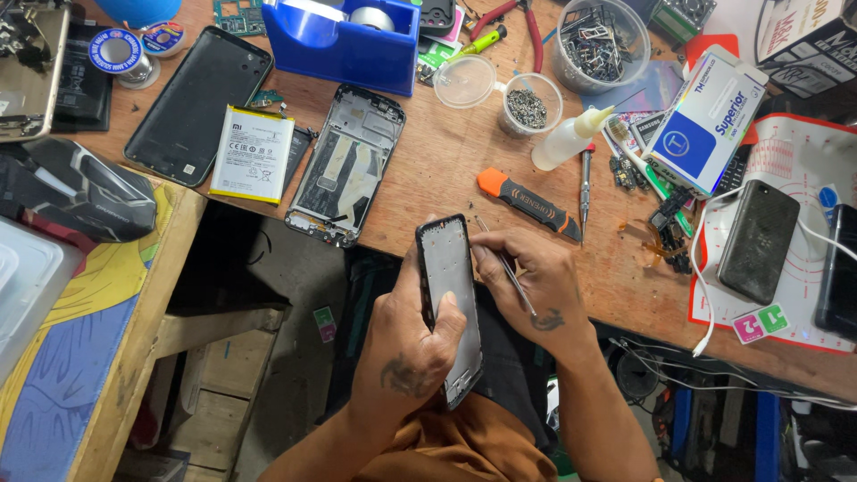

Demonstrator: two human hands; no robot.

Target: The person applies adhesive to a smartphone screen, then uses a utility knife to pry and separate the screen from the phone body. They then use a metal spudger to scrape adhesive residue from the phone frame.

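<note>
My left hand (412, 344) grips a dark phone frame (447, 286) upright over my lap, thumb across its grey inner plate. My right hand (528, 278) rests against the frame's right edge and pinches thin metal tweezers (509, 268), whose tips point toward the frame's top right. On the wooden bench (446, 192) beyond lie a stripped phone chassis (348, 165), a white battery (253, 153) and a black back cover (198, 103).
An orange-and-black pry tool (527, 203), a screwdriver (586, 187), a squeeze bottle (571, 138), cups of screws (528, 105), a blue tape dispenser (344, 36), a blue-white box (705, 120) and a phone (759, 241) on a red-edged mat (808, 156) crowd the bench. A lower side table (116, 321) stands left.
</note>
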